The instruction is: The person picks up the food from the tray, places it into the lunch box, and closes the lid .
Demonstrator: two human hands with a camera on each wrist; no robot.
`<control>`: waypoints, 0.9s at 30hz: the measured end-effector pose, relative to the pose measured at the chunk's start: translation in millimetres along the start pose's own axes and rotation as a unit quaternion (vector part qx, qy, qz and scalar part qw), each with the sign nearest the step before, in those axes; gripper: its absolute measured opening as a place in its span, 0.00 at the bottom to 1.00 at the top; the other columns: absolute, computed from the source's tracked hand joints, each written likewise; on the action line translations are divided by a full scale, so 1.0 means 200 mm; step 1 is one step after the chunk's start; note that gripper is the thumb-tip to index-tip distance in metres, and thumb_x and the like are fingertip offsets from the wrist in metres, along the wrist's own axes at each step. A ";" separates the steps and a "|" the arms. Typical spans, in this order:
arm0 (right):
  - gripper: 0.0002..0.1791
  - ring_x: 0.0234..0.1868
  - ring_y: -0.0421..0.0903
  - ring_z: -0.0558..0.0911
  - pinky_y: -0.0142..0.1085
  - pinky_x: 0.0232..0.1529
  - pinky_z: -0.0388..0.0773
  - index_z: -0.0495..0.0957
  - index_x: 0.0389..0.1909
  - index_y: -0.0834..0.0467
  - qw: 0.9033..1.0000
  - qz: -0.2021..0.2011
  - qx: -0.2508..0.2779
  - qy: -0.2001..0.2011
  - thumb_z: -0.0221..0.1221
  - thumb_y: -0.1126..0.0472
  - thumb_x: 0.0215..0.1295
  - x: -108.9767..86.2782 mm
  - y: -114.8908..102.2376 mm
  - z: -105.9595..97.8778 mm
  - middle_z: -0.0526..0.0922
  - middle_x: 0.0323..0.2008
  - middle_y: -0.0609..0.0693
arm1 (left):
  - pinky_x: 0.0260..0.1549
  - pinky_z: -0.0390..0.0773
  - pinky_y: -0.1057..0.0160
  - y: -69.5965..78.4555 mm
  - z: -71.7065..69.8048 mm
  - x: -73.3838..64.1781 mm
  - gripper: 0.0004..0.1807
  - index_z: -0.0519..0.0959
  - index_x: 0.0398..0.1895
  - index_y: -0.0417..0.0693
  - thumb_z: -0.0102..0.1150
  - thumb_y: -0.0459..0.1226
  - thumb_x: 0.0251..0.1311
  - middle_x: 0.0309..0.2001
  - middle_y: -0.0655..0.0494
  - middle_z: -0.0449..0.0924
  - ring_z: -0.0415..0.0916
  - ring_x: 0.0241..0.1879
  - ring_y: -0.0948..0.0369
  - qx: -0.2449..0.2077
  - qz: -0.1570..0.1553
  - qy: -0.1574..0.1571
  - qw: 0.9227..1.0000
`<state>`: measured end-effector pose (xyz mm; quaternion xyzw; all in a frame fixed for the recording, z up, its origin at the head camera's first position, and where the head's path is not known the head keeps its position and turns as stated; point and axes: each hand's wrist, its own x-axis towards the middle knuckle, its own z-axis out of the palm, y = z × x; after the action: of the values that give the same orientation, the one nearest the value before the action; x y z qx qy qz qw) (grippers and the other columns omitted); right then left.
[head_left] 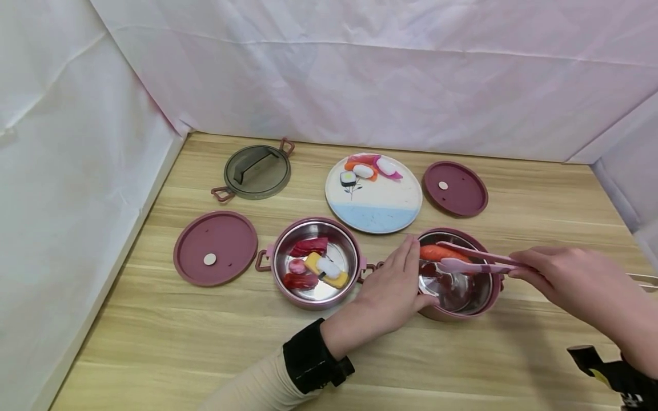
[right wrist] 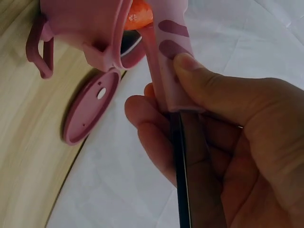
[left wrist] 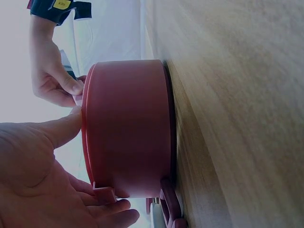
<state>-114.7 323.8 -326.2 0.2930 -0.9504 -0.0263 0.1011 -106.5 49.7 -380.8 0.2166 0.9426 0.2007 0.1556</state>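
Note:
My right hand (head_left: 581,279) grips a pair of pink tongs (head_left: 485,260), thumb pressed on one arm. The tongs reach over the rim into the right-hand pink pot (head_left: 492,297), their tips at a long orange piece (head_left: 437,253) like a carrot. Metal handles of the tongs run back through the palm in the right wrist view. Against the left side of that pot rests my left hand (head_left: 388,291), its fingers extended; the left wrist view shows the thumb (left wrist: 66,126) at the rim and the fingers near a side bracket.
Left of my left hand stands a second pink pot (head_left: 280,288) holding toy food pieces. Behind are a plate (head_left: 372,217) with toy sushi and a dark lid (head_left: 262,185) with handles. Round maroon lids (head_left: 226,240) lie at left and back right. White cloth (head_left: 360,85) encloses the table.

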 end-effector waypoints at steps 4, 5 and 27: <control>0.11 0.21 0.35 0.72 0.39 0.21 0.72 0.85 0.34 0.53 1.000 0.007 0.008 -0.020 0.69 0.51 0.56 0.01 0.00 0.02 0.80 0.24 0.37 | 0.71 0.65 0.62 0.00 0.00 0.00 0.52 0.42 0.81 0.48 0.54 0.62 0.64 0.82 0.56 0.39 0.45 0.80 0.61 -0.006 0.001 0.001 1.000; 0.11 0.21 0.35 0.72 0.40 0.21 0.72 0.85 0.35 0.53 1.000 0.008 0.009 -0.021 0.70 0.52 0.55 0.01 0.00 0.02 0.80 0.25 0.38 | 0.71 0.65 0.62 0.00 0.00 0.00 0.52 0.42 0.81 0.48 0.54 0.61 0.64 0.82 0.56 0.39 0.45 0.80 0.61 -0.007 0.001 0.002 1.000; 0.54 0.21 0.42 0.78 0.33 0.16 0.68 0.86 0.38 0.57 0.999 0.009 0.013 0.028 0.24 0.19 0.59 0.01 0.02 0.01 0.84 0.29 0.46 | 0.71 0.65 0.64 0.00 0.00 0.00 0.52 0.42 0.81 0.47 0.54 0.61 0.65 0.82 0.55 0.39 0.46 0.80 0.61 0.002 0.004 0.006 1.000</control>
<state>-120.1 325.9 -328.0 0.2865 -0.9500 -0.0051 0.1240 -105.5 50.0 -381.0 0.2199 0.9430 0.2006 0.1487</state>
